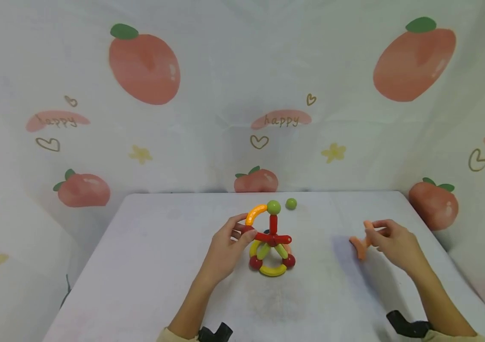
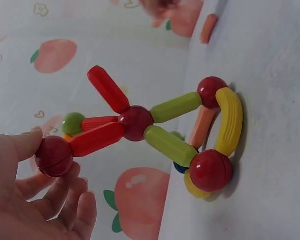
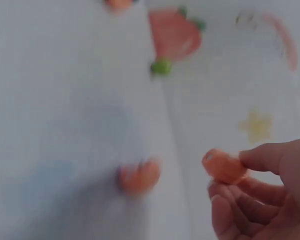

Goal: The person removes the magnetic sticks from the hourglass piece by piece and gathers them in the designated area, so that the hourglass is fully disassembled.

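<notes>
A magnetic stick-and-ball structure (image 1: 273, 229) stands mid-table, its ring of yellow and orange curved sticks and red balls below. Green sticks (image 2: 177, 107) rise from the ring to a red centre ball (image 2: 136, 123); red sticks branch off there. My left hand (image 1: 225, 249) pinches a red ball (image 2: 54, 156) at the end of one red stick, thumb on one side and fingers on the other. Over the table's right side my right hand (image 1: 398, 246) pinches an orange curved stick (image 3: 224, 167) between thumb and fingers. Another orange curved stick (image 1: 358, 248) lies close below it, blurred in the right wrist view.
A loose green ball (image 1: 291, 204) rests near the table's back edge, behind the structure. Atop the structure, another green ball (image 1: 274, 207) joins an upright red stick and an orange arc (image 1: 255, 214). A fruit-printed curtain (image 1: 208, 95) hangs behind the white table (image 1: 161, 270).
</notes>
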A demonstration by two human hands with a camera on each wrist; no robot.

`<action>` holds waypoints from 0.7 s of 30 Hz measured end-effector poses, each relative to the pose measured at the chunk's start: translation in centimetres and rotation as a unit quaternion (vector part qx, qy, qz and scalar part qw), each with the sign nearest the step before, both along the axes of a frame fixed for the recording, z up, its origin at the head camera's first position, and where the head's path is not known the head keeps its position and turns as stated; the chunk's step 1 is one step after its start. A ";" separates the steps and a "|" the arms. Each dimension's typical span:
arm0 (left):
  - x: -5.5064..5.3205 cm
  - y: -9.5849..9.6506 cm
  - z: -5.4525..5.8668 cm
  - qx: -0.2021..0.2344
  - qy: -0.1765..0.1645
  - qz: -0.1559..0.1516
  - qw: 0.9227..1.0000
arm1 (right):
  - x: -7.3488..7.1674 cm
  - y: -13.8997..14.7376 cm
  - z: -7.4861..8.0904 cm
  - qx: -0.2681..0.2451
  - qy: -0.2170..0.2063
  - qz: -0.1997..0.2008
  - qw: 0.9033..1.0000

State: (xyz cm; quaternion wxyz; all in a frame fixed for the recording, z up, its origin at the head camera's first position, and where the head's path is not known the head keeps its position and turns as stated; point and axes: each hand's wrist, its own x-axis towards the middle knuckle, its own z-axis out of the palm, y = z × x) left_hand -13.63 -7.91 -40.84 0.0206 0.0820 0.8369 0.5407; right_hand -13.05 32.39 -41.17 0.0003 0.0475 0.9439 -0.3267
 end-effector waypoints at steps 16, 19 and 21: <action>0.0 0.3 -0.2 0.000 -0.012 0.004 1.000 | -1.3 3.3 -4.5 0.080 -0.087 0.004 0.993; 0.1 0.4 -0.2 0.002 -0.010 0.003 1.000 | -1.2 1.9 -3.6 0.110 -0.038 0.011 0.993; 0.1 0.5 -0.2 0.004 -0.009 0.002 1.000 | -1.1 0.4 -2.3 0.102 -0.005 0.025 0.994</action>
